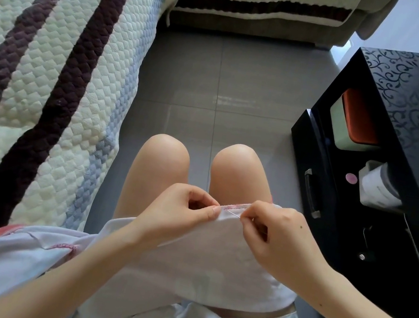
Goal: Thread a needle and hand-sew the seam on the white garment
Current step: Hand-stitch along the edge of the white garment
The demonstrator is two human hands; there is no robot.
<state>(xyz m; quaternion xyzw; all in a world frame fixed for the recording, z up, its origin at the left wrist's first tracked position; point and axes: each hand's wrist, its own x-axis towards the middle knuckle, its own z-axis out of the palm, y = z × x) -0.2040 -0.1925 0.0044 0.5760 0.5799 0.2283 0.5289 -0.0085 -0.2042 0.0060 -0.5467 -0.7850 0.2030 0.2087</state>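
Observation:
The white garment (213,255) lies across my lap, its pink-stitched edge (236,205) raised between my hands. My left hand (182,210) pinches that edge with thumb and curled fingers. My right hand (271,231) pinches a thin needle (233,213), whose shaft lies slanted along the seam just below the pink stitching. The needle's tip points toward my left thumb. Any thread is too fine to make out.
A quilted striped sofa cover (49,74) fills the left. A black glossy table (416,139) stands at the right, with a shelf holding an orange-lidded box (354,122) and a white container (379,189). Grey tiled floor (228,92) lies ahead of my knees.

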